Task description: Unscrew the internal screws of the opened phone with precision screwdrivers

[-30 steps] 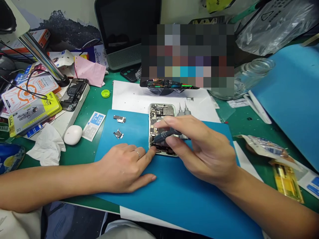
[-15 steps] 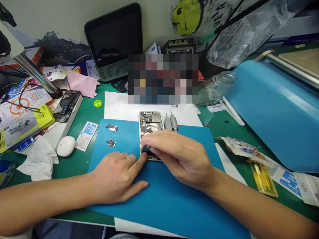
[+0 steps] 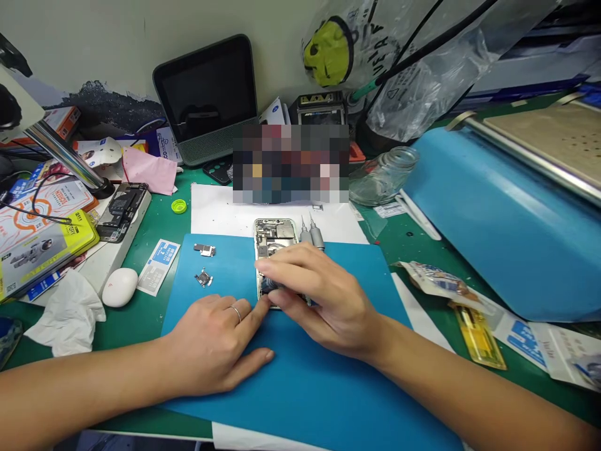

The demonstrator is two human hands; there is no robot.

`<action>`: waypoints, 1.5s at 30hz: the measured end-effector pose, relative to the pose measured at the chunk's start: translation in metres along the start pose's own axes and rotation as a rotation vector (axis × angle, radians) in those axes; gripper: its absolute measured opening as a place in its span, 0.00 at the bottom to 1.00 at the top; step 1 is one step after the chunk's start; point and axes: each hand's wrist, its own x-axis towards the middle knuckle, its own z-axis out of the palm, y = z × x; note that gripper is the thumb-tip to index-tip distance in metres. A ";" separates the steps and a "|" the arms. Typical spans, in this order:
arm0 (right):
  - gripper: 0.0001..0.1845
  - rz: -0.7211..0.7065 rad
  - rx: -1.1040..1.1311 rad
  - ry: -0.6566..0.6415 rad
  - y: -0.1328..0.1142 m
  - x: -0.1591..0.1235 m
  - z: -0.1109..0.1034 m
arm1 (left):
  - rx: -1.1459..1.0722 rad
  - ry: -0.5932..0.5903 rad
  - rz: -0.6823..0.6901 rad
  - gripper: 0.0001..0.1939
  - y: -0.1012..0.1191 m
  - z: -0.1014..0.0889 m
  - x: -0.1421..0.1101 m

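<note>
An opened phone (image 3: 277,233) with bare inner parts lies upright on a blue mat (image 3: 291,401). The index finger of my left hand (image 3: 216,341) is stretched out to the phone's lower left corner, thumb apart and lying on the mat. My right hand (image 3: 328,300) is bent over the lower half of the phone, index finger and thumb closing round something dark that I cannot make out. That hand hides much of the phone. Two small metal parts, a plate-like one (image 3: 205,250) and a square one (image 3: 203,277), lie left of the phone.
Two grey pointed tools (image 3: 316,237) lie beyond my right hand. At left are a white rounded case (image 3: 120,287), crumpled tissue (image 3: 70,316) and another opened phone (image 3: 123,212). A glass jar (image 3: 382,175) and a large blue object (image 3: 488,219) stand at right.
The whole view has shifted slightly, with the scene a little lower and further left. My right fingers have opened slightly over the phone; my left index finger stays at its corner.
</note>
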 end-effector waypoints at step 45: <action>0.29 0.084 0.038 -0.080 0.000 -0.004 0.001 | -0.007 0.033 0.009 0.24 -0.002 0.002 -0.002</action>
